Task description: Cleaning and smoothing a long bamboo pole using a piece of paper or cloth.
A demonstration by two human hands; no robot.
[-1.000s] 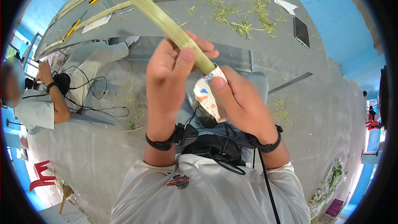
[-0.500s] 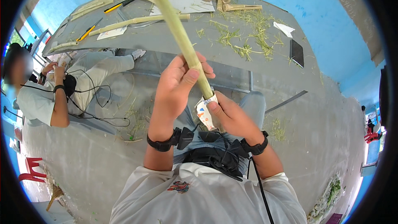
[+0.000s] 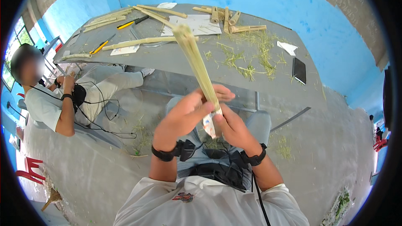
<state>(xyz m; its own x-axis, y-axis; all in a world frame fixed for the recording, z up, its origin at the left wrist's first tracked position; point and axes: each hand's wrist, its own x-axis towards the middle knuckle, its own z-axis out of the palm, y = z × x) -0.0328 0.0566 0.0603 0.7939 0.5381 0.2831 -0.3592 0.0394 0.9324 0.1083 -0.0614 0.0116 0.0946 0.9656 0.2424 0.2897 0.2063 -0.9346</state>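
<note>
A long pale green bamboo stalk (image 3: 196, 58) stands nearly upright in front of me, its cut top toward the table. My left hand (image 3: 184, 115) is wrapped around its lower part. My right hand (image 3: 234, 127) grips a small knife with a patterned handle (image 3: 210, 124), held against the stalk's lower end. Both wrists wear black bands.
A grey table (image 3: 167, 58) ahead carries several cut bamboo lengths (image 3: 228, 19), yellow-handled tools (image 3: 100, 45), white paper (image 3: 197, 24), green shavings (image 3: 251, 56) and a dark phone (image 3: 299, 70). A seated person (image 3: 54, 100) is on my left. Concrete floor lies below.
The stalk has swung from leaning left to nearly upright. Both hands have dropped lower in the picture, and the view now shows more of the table.
</note>
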